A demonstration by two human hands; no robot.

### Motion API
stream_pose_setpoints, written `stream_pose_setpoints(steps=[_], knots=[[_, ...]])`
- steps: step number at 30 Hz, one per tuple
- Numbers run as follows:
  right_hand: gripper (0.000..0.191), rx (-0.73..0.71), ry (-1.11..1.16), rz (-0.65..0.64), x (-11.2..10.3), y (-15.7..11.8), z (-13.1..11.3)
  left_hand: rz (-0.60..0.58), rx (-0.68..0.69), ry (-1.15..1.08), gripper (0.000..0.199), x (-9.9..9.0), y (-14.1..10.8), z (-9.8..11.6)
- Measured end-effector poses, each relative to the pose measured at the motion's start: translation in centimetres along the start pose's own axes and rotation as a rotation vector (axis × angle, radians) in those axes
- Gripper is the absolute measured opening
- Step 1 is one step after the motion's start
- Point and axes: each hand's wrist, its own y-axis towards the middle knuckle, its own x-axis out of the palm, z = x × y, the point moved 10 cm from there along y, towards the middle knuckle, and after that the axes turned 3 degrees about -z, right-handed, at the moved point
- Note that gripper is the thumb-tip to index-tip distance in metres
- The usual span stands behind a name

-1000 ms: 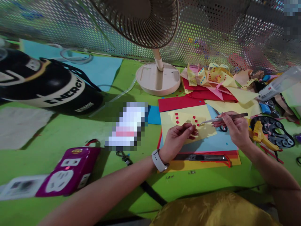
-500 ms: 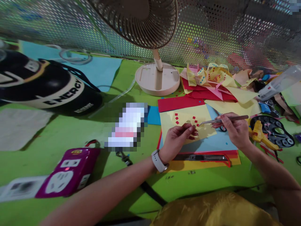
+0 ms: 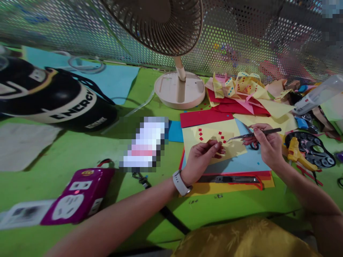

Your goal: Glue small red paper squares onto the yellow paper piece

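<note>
My right hand [image 3: 268,144] grips a pair of metal tweezers [image 3: 246,135], their tips pointing left just above a pale yellow sheet of paper [image 3: 189,136]. On that sheet sit small red paper squares in two slanting rows, a left row [image 3: 200,134] and a right row [image 3: 222,137]. The tweezer tips are close to the lowest square of the right row. My left hand [image 3: 205,157], with a white watch [image 3: 181,182] on the wrist, rests over the sheet's lower part. Its thumb and fingers are pinched together; anything between them is too small to make out.
A utility knife [image 3: 233,179] lies on coloured sheets below my hands. A phone [image 3: 144,142], a purple power strip [image 3: 80,194] and a large bottle [image 3: 61,96] are leftward. Behind stand a fan [image 3: 179,89] and folded paper scraps [image 3: 241,91]; a yellow glue gun [image 3: 297,153] lies right.
My right hand has risen slightly and the tweezers have tilted, their tips pulling back from the right row. The lowest red square there now shows plainly. My left hand has stayed put.
</note>
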Motion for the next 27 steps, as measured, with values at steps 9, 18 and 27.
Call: stream_pose_setpoints(steps=[9, 18, 27], knots=[[0.017, 0.067, 0.131, -0.015, 0.4, 0.2, 1.9, -0.011, -0.019, -0.044, 0.035, 0.1, -0.1, -0.3], [0.023, 0.075, 0.074, -0.016, 0.5, 0.2, 1.7, -0.033, -0.017, -0.037, 0.036, 0.2, 0.0, -0.3], [0.019, 0.057, 0.111, -0.012, 0.5, 0.1, 1.5, -0.04, -0.013, -0.027, 0.036, 0.2, 0.0, -0.4]])
